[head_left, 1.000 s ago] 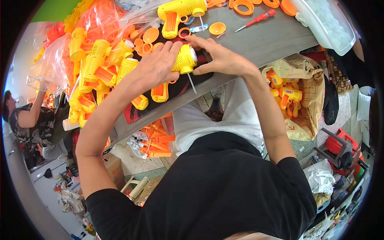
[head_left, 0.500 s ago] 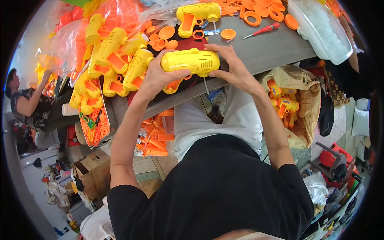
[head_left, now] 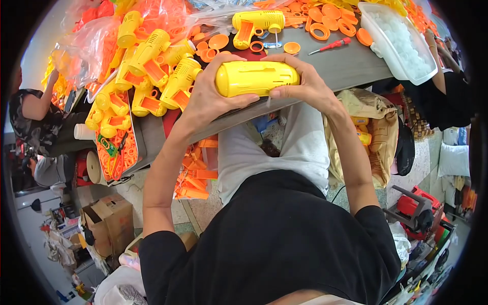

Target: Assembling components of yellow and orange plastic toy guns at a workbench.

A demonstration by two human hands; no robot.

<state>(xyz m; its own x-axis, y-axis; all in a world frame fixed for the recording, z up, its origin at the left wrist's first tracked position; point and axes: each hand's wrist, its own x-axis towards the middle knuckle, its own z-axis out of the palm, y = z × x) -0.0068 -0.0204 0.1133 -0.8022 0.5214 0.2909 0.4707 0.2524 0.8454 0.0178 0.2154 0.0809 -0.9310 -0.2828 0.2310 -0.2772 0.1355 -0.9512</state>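
Above the front edge of the grey table, I hold a yellow plastic toy gun body lengthwise between both hands. My left hand wraps its rounded end, thumb along the lower side. My right hand grips the other end, fingers over the top and thumb underneath. A thin, blurred rod shows below it near my right thumb; its handle is not in sight. Beyond lies another yellow toy gun with an orange handle opening. Left of my hands, several similar yellow toy guns are heaped.
Orange rings, orange caps and a red screwdriver lie farther back. A white bin holds pale translucent pieces. On the left stands a tray of orange parts. A paper sack stands below right. People sit at both sides.
The toy gun body has shifted right and rolled in my hands, so its vent slots show less. Both hands still grip it. The whole view has shifted slightly.
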